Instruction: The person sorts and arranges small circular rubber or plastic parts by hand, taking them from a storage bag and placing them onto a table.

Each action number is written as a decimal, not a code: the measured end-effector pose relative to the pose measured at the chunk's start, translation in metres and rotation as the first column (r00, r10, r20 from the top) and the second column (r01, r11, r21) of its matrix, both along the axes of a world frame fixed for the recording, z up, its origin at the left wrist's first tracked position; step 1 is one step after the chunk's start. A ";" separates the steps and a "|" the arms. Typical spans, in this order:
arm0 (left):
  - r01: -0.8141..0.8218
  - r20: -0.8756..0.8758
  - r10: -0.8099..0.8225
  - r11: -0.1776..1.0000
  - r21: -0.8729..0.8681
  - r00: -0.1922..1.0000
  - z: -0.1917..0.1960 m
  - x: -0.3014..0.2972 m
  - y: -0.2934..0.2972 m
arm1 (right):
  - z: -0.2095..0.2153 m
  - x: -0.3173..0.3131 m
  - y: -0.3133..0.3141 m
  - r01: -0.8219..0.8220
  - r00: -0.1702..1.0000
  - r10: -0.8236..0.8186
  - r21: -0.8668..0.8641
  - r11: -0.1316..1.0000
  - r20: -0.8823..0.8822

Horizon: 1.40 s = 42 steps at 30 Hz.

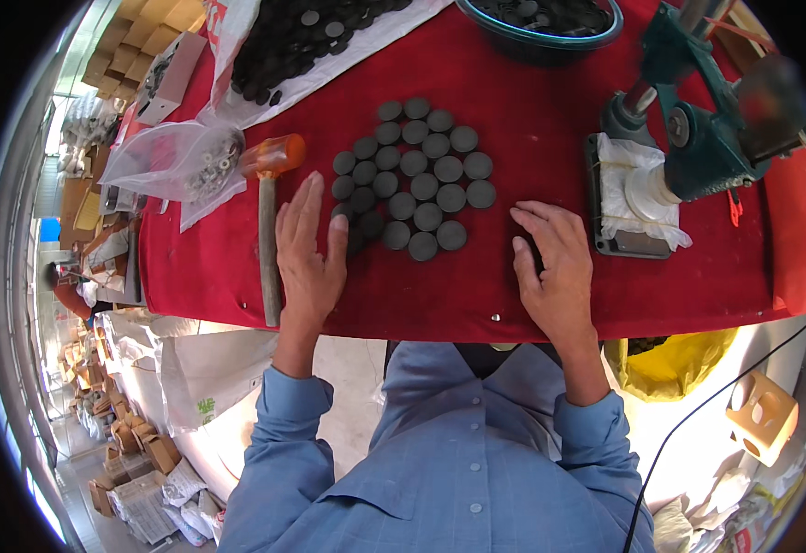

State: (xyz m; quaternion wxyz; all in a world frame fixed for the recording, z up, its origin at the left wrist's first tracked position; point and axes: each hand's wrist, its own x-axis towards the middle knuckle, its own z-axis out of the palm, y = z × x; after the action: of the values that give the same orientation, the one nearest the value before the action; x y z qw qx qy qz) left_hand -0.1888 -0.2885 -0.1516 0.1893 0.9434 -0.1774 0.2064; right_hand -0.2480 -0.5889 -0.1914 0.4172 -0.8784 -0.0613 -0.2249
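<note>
Several flat black discs lie side by side in a cluster on the red tablecloth. My left hand is open at the cluster's left edge, fingers stretched forward, thumb close to the nearest discs. To the right of the discs, my right hand rests on the cloth with its fingers apart and slightly bent, holding nothing. A mallet with an orange head and a wooden handle lies just left of my left hand. A green hand press stands beyond my right hand, its base partly wrapped in white plastic.
A white sack spilling many black discs lies at the far left, and a bowl of black pieces stands at the back. A clear bag of small metal parts sits by the mallet. Below the table's right edge hangs a yellow bag.
</note>
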 end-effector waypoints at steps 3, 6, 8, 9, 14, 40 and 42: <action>-0.016 -0.068 0.016 1.000 -0.005 0.998 -0.001 -0.017 0.001 | 0.001 0.000 0.000 -0.003 1.000 0.003 -0.018 1.000 -0.006; 0.024 -0.090 -0.022 1.000 0.018 0.996 -0.007 -0.027 -0.003 | 0.002 0.000 0.001 -0.002 1.000 0.002 -0.031 1.000 -0.020; 0.086 -0.121 -0.079 0.994 0.060 0.990 -0.006 -0.027 -0.013 | 0.001 0.000 0.001 -0.001 1.000 0.000 -0.034 0.999 -0.031; 0.082 -0.120 -0.074 0.995 0.063 0.990 -0.002 -0.025 -0.020 | 0.002 -0.001 0.000 0.000 1.000 -0.001 -0.033 0.999 -0.026; 0.125 -0.146 -0.103 0.981 0.151 0.984 -0.013 -0.007 -0.040 | 0.002 -0.001 0.000 -0.008 0.999 0.006 -0.048 0.999 -0.034; 0.002 -0.213 -0.003 1.000 -0.005 0.977 -0.022 -0.074 -0.013 | 0.002 -0.002 -0.001 -0.013 0.999 0.010 -0.089 0.996 -0.032; 0.001 -0.270 0.015 0.998 0.059 0.963 -0.021 -0.077 -0.014 | 0.003 0.000 -0.001 -0.020 0.999 0.016 -0.095 0.995 -0.035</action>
State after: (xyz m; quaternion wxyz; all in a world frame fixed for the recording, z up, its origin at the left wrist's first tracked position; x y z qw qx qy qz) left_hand -0.2657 -0.3021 -0.1729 0.1833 0.9685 -0.1526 0.0710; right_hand -0.2482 -0.5896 -0.1880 0.3777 -0.9005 -0.0727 -0.2028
